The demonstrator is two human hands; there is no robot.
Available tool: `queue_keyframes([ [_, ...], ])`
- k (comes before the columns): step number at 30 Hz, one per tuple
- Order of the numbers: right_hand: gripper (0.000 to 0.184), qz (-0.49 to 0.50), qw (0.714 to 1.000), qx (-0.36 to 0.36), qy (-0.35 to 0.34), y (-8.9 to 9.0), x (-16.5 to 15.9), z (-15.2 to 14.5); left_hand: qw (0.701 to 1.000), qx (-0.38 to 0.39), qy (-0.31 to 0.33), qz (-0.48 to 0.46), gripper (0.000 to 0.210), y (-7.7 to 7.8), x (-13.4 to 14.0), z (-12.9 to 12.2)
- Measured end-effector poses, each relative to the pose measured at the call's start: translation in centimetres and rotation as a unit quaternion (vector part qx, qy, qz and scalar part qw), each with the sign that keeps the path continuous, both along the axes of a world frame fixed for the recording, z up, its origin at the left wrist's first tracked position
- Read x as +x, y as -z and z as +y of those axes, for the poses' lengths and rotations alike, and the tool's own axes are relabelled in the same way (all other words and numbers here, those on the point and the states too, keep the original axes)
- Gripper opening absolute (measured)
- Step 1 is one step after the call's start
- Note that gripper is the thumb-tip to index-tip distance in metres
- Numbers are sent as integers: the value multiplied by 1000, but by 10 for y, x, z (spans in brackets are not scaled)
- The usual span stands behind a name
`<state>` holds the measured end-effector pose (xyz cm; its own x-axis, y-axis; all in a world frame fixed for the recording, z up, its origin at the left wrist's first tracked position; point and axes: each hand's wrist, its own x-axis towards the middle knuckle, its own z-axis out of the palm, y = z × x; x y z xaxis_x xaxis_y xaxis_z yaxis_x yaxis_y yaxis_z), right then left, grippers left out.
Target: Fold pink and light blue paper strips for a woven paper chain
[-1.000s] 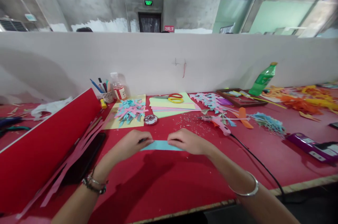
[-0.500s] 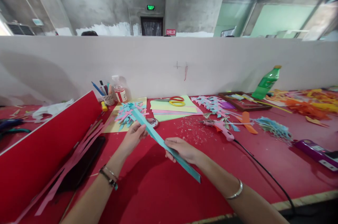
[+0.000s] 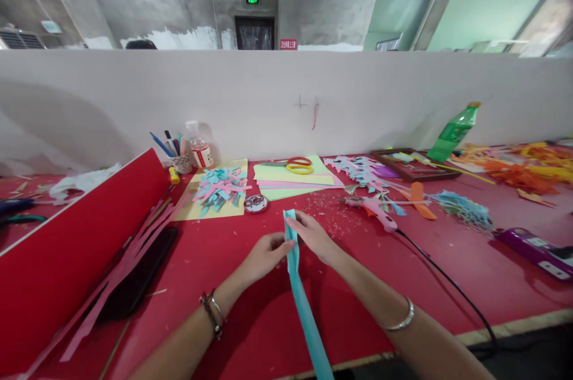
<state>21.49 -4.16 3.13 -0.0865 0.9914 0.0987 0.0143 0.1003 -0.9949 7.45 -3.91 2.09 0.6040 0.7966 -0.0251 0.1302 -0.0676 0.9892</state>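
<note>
A long light-blue paper strip (image 3: 304,314) runs from my fingers down toward the table's front edge, its far end creased lengthwise. My left hand (image 3: 267,256) pinches it from the left, thumb on top. Closer to the tip, my right hand (image 3: 313,237) grips the right edge between thumb and fingers. Beyond my hands lie a round tin (image 3: 255,203) and a pile of blue and pink paper cuttings (image 3: 221,188) on a yellow sheet. Scissors (image 3: 299,166) with red and yellow handles rest on coloured paper sheets (image 3: 290,185).
On the right are a pink glue gun (image 3: 378,213) with a black cord, a fringed blue paper bundle (image 3: 465,211), a purple device (image 3: 535,252) and a leaning green bottle (image 3: 455,132). Leftward, a red board (image 3: 85,249) stands beside pink strips (image 3: 120,266) and a dark flat object (image 3: 143,278).
Both hands have come together at the strip's far end. The strip has swung from a diagonal to nearly lengthwise, its near end now reaching the front edge. The view has tilted slightly down.
</note>
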Motion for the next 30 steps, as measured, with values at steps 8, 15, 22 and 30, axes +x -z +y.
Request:
queue_keyframes([
  [8, 28, 46, 997, -59, 4, 9, -1, 3, 992, -68, -98, -41, 37, 1, 2, 7],
  [15, 25, 45, 995, -90, -13, 12, -8, 1, 981, -41, -174, -72, 40, 5, 13, 27],
  [22, 25, 45, 994, -101, -5, 17, -5, 3, 982, -40, -176, -51, 40, 10, 18, 22],
  [30, 28, 14, 994, -107, -12, 17, -10, -2, 972, -27, -224, -58, 40, 11, 13, 24],
])
